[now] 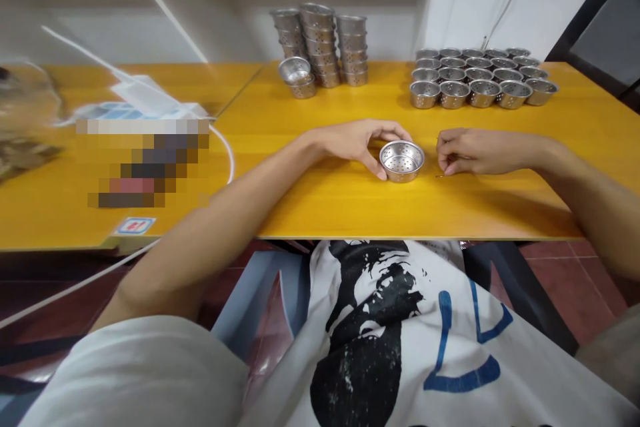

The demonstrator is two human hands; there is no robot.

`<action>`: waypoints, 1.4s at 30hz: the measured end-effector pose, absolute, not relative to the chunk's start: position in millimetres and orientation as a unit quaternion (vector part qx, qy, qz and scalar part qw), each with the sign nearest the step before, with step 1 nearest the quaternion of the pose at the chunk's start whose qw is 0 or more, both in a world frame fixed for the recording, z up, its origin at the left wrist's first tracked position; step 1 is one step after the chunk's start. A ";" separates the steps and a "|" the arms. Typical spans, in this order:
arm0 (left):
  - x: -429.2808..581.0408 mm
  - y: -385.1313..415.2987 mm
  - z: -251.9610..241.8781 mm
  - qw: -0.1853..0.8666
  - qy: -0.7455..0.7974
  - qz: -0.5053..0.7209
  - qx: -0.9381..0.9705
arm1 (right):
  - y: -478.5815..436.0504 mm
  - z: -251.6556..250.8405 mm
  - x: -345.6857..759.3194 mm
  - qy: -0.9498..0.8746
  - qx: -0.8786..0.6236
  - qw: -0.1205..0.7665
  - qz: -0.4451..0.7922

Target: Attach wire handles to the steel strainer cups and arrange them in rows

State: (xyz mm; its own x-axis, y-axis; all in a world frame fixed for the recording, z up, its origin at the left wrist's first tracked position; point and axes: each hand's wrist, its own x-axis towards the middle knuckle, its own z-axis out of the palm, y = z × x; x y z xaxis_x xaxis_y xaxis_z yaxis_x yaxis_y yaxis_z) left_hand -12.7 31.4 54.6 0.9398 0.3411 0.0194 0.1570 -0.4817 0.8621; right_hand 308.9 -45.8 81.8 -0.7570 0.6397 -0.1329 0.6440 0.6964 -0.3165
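A round metal strainer basket [401, 161] with a perforated bottom stands upright on the yellow table in front of me. My left hand [367, 143] curls round its left and back side, thumb near the front and fingers at the far rim. Just to the right, apart from the basket, my right hand [457, 152] rests low over the table with its fingers pinched together. A thin small piece [440, 176] shows by its fingertips, too small to name.
Stacked strainer baskets [320, 47] stand at the back middle. Rows of more baskets [483, 80] fill the back right. A white power strip [145, 97] with a cable [231, 157] lies at left, by a blurred-out patch. The table edge [400, 238] runs before me.
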 end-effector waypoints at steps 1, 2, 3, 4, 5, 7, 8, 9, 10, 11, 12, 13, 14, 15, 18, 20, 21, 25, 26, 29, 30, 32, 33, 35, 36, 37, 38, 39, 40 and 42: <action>-12.9 31.7 54.3 0.490 0.147 0.091 0.854 | -47.3 82.2 307.2 0.921 0.351 -0.001 -0.169; -13.1 32.3 53.7 0.492 0.147 0.090 0.853 | -48.9 83.4 305.8 0.919 0.358 -0.014 -0.165; -13.2 32.9 52.9 0.494 0.146 0.090 0.852 | -50.5 85.1 304.6 0.915 0.371 -0.033 -0.158; -13.4 33.6 52.0 0.497 0.144 0.092 0.851 | -51.7 87.0 303.5 0.909 0.385 -0.057 -0.148; -13.5 34.3 51.0 0.502 0.141 0.095 0.848 | -52.5 88.5 302.8 0.905 0.396 -0.083 -0.135; -13.9 35.4 49.5 0.510 0.135 0.098 0.844 | -52.0 88.9 302.4 0.906 0.393 -0.114 -0.109; -14.1 35.8 49.1 0.512 0.132 0.099 0.843 | -50.5 87.3 302.8 0.913 0.379 -0.116 -0.099; -14.3 36.2 48.9 0.513 0.130 0.099 0.843 | -48.3 84.4 303.5 0.921 0.363 -0.111 -0.091; -14.5 36.5 48.9 0.512 0.129 0.098 0.843 | -45.6 80.5 304.4 0.927 0.350 -0.105 -0.082; -14.8 36.7 49.1 0.511 0.129 0.098 0.844 | -42.6 75.9 305.2 0.932 0.342 -0.100 -0.071; -15.0 36.9 49.4 0.510 0.128 0.097 0.845 | -39.8 71.0 305.8 0.934 0.338 -0.096 -0.058; -15.4 37.1 49.8 0.511 0.126 0.096 0.845 | -37.4 66.1 306.0 0.936 0.338 -0.092 -0.045; -15.7 37.2 50.3 0.512 0.124 0.095 0.845 | -35.7 61.6 305.5 0.936 0.338 -0.088 -0.032; -16.0 37.3 50.9 0.513 0.123 0.094 0.844 | -34.9 57.7 304.4 0.937 0.338 -0.080 -0.018; -16.4 37.0 52.6 0.516 0.124 0.091 0.842 | -36.9 49.6 298.8 0.938 0.338 -0.060 0.049; -16.2 36.7 53.5 0.512 0.123 0.093 0.845 | -39.2 47.1 295.6 0.934 0.336 -0.046 0.114; -16.1 36.6 53.8 0.509 0.121 0.095 0.847 | -39.8 46.9 295.0 0.930 0.337 -0.038 0.145; -15.5 36.3 53.8 0.495 0.118 0.102 0.855 | -37.9 53.3 300.7 0.904 0.363 -0.035 0.223; -15.4 36.2 53.6 0.490 0.122 0.101 0.857 | -37.2 56.2 302.9 0.897 0.373 -0.047 0.232; -14.6 35.1 51.8 0.478 0.136 0.101 0.862 | -38.5 63.0 304.4 0.886 0.378 -0.112 0.245; -13.9 34.6 50.7 0.477 0.139 0.103 0.862 | -40.3 63.7 302.4 0.890 0.362 -0.135 0.242; -11.7 33.5 47.9 0.476 0.141 0.106 0.862 | -45.4 62.6 295.1 0.909 0.307 -0.169 0.225; -10.1 32.8 46.4 0.477 0.141 0.108 0.861 | -48.3 61.1 290.6 0.920 0.278 -0.178 0.213; -6.6 31.3 43.6 0.483 0.139 0.109 0.858 | -53.6 57.8 282.1 0.934 0.234 -0.186 0.195; -4.9 30.4 42.5 0.487 0.137 0.110 0.856 | -55.8 56.5 278.8 0.938 0.224 -0.187 0.187; -3.4 29.5 41.7 0.491 0.135 0.113 0.853 | -57.5 55.6 276.5 0.940 0.219 -0.187 0.181; -2.2 28.6 41.3 0.495 0.133 0.117 0.850 | -58.8 55.3 275.2 0.942 0.218 -0.186 0.174; -1.3 27.9 41.0 0.498 0.131 0.120 0.849 | -59.7 55.3 274.6 0.943 0.219 -0.184 0.167; -0.8 27.4 40.9 0.499 0.129 0.122 0.848 | -60.2 55.7 274.6 0.944 0.225 -0.181 0.161; -0.3 27.2 40.6 0.498 0.126 0.122 0.849 | -60.7 56.6 275.6 0.942 0.241 -0.178 0.153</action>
